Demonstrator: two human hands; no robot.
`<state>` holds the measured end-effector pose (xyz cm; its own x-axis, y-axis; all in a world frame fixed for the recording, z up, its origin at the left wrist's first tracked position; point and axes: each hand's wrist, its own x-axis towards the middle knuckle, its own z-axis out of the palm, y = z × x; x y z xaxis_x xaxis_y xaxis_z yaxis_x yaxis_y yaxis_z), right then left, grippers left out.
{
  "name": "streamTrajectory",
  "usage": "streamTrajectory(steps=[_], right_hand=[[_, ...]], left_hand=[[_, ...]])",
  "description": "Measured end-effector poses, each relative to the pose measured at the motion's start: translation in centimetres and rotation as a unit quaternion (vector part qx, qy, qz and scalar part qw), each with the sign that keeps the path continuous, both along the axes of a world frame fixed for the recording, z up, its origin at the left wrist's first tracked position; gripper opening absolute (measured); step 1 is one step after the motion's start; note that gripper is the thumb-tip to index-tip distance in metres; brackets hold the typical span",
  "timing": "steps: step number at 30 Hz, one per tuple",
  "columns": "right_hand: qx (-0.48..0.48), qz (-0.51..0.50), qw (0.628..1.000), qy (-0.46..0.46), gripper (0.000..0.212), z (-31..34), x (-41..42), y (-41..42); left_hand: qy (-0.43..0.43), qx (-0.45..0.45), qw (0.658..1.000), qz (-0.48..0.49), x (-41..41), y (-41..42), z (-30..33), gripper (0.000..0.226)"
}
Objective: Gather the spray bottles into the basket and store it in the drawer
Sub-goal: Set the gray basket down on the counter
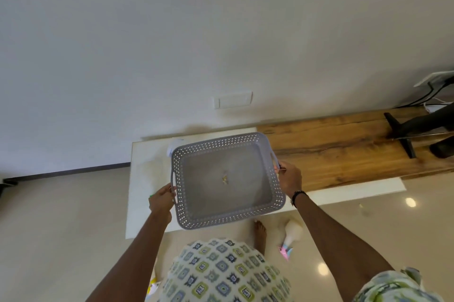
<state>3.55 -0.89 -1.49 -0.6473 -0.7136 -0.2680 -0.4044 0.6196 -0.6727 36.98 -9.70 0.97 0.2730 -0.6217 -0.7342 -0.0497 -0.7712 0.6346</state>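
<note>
I hold a grey perforated plastic basket (186, 213) level above the white end of a low cabinet (145, 178). My left hand (161, 201) grips its left handle and my right hand (291, 178) grips its right handle. Inside the basket lies only a small yellowish scrap. A white spray bottle (292, 231) with a pink and blue nozzle lies on the floor by my right foot. Behind the basket's far left corner peeks a white object (172, 148), too hidden to identify. A second bottle-like thing (152, 288) shows at the lower left, mostly hidden by my arm.
The cabinet runs right as a wooden top (344, 151) that carries a black stand (403, 134) and cables. A white wall with a socket plate (233, 99) is behind. Glossy beige floor tiles (61, 240) surround me.
</note>
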Motion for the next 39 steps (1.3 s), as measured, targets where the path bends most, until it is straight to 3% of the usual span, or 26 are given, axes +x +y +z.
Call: streamTrajectory(steps=[4, 8, 12, 17, 20, 23, 39], right_hand=[[0.012, -0.011, 1.0, 0.0, 0.029, -0.4, 2.7, 1.6], [-0.002, -0.004, 1.0, -0.002, 0.048, -0.2, 4.2, 2.4], [0.024, -0.02, 0.999, -0.008, 0.042, -2.1, 4.9, 3.3], [0.023, -0.02, 0.999, -0.022, 0.021, -6.1, 6.1, 3.8], [0.014, -0.017, 1.0, 0.001, 0.015, -8.3, 6.5, 4.0], [-0.012, -0.011, 1.0, 0.012, 0.014, -10.1, 6.4, 3.5], [-0.024, 0.022, 0.999, -0.005, 0.024, -16.4, 6.7, 3.5]], left_hand=[[0.002, 0.005, 1.0, -0.019, 2.8, 0.6, 0.1, 0.038], [-0.001, 0.019, 0.998, -0.054, 4.3, 1.2, -0.5, 0.04], [-0.011, 0.04, 0.995, -0.085, 4.4, 2.0, -2.2, 0.043], [-0.135, 0.026, 0.984, -0.113, 4.2, 2.7, -5.6, 0.037], [-0.248, -0.009, 0.956, -0.155, 4.1, 2.8, -7.4, 0.029], [-0.299, -0.039, 0.934, -0.192, 4.2, 2.6, -9.1, 0.024], [-0.37, -0.092, 0.88, -0.283, 5.7, 1.7, -14.7, 0.019]])
